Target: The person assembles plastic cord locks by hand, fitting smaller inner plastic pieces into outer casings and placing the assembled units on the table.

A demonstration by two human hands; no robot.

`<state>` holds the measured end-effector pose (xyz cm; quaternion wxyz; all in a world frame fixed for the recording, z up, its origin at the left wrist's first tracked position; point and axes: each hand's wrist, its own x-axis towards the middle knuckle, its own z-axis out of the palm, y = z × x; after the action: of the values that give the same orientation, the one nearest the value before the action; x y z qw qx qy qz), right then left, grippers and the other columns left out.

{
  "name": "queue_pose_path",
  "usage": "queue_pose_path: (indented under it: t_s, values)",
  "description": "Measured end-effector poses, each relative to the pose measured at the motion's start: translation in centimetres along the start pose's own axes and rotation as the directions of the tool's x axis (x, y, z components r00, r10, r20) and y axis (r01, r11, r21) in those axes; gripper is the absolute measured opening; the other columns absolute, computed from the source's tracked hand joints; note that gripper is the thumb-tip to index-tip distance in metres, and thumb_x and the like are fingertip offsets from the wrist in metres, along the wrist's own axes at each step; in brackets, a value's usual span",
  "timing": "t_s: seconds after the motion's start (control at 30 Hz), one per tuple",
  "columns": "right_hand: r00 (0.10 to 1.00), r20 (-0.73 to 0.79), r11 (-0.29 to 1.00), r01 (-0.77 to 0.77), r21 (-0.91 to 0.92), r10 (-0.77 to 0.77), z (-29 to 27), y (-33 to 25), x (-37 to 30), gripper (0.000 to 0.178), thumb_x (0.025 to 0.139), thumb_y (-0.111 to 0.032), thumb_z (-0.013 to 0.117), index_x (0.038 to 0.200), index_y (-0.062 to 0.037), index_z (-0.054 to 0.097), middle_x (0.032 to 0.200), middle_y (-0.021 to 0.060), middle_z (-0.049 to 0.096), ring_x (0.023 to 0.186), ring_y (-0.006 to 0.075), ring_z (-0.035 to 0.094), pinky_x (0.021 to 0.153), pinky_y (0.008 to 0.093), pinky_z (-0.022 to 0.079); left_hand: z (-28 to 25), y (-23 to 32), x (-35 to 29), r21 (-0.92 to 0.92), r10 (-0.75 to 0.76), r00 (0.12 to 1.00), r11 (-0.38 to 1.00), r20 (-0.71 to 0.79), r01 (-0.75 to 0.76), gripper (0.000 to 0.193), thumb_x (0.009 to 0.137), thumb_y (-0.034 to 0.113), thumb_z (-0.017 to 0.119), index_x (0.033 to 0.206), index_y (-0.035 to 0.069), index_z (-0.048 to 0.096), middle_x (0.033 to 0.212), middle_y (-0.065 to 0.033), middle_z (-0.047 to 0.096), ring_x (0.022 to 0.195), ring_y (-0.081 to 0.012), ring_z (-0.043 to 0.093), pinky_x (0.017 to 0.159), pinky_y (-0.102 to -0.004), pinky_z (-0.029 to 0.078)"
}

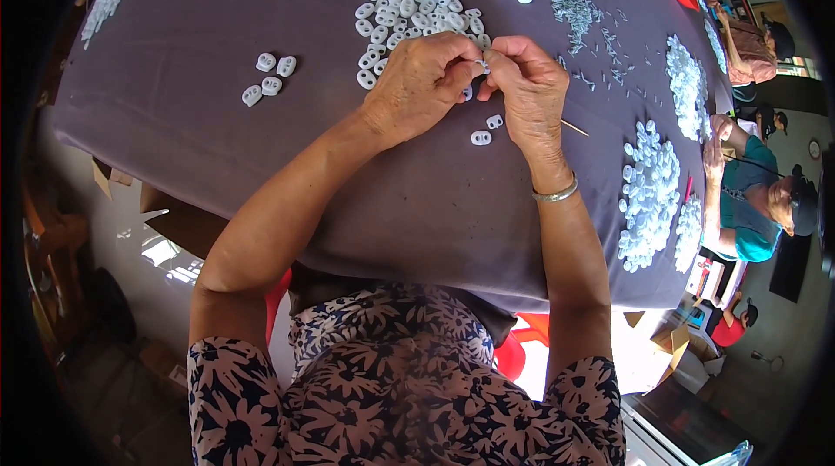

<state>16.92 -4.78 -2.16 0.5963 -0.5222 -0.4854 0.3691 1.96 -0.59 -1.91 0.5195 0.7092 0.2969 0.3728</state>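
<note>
The table is covered by a dark cloth (209, 118), on which a heap of white two-holed pieces (409, 6) is spread just beyond the hands. To its right, fine metal bits (574, 9) are scattered; these are best kept apart from the white pieces, as such small parts look easily lost. The left hand (417, 83) and the right hand (529, 87) are brought together, thumb and forefinger of each closed in a pinch. By the right wrist a thin wooden stick (574, 127) is seen; whether it is held cannot be told. Two loose white pieces (487, 131) are left between the forearms. Between the fingertips a small pale piece (481, 66) is gripped, mostly hidden. It is probably best steadied by the left pinch, with only light, straight pressure applied by the right.
</note>
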Motion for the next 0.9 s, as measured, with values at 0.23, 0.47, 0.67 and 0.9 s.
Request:
queue_pose_path:
  t_s: [0.23,0.47,0.67,0.9]
  values:
    - [1.0,-0.026,0.999,-0.013,0.047,0.014,0.4,0.2,0.0,0.004,0.085,0.001,0.059,0.087,0.0023,0.062,0.071,0.0026,0.06,0.054,0.0082,0.054,0.047,0.0237,0.049,0.0,0.0,0.1,0.013,-0.019,1.0,1.0,-0.012,0.019,0.01,0.087,0.005,0.053,0.082,-0.001,0.059,0.07,-0.009,0.061,0.058,-0.0161,0.063,0.055,-0.0286,0.05]
    - [1.0,0.006,0.999,0.02,0.044,-0.02,0.2,-0.2,0.2,0.005,0.085,0.001,0.059,0.089,0.002,0.062,0.071,0.0021,0.059,0.056,0.0077,0.054,0.049,0.0242,0.051,-0.3,-0.2,0.4,0.022,0.009,1.0,1.0,-0.006,-0.009,0.01,0.087,0.006,0.053,0.084,-0.001,0.06,0.071,-0.0084,0.06,0.057,-0.0157,0.063,0.055,-0.0287,0.05]
    - [1.0,0.003,0.989,-0.029,0.142,0.029,0.0,-0.8,0.1,0.007,0.087,-0.002,0.056,0.089,0.0012,0.062,0.072,0.0014,0.058,0.06,0.006,0.053,0.05,0.0233,0.051,-1.0,0.3,0.3,-0.004,-0.01,1.0,1.0,-0.014,0.01,0.009,0.087,0.006,0.055,0.086,-0.001,0.061,0.074,-0.0076,0.061,0.058,-0.0143,0.062,0.054,-0.0269,0.051]
    - [0.991,0.126,0.987,-0.031,-0.157,0.051,-0.6,-0.7,-0.1,0.007,0.088,-0.003,0.056,0.087,0.0005,0.062,0.072,0.0011,0.058,0.055,0.0055,0.051,0.049,0.0207,0.047,-1.0,0.4,0.4,0.029,0.004,1.0,1.0,-0.016,-0.003,0.008,0.086,0.005,0.057,0.087,-0.001,0.062,0.076,-0.007,0.062,0.06,-0.0127,0.061,0.056,-0.0257,0.052]
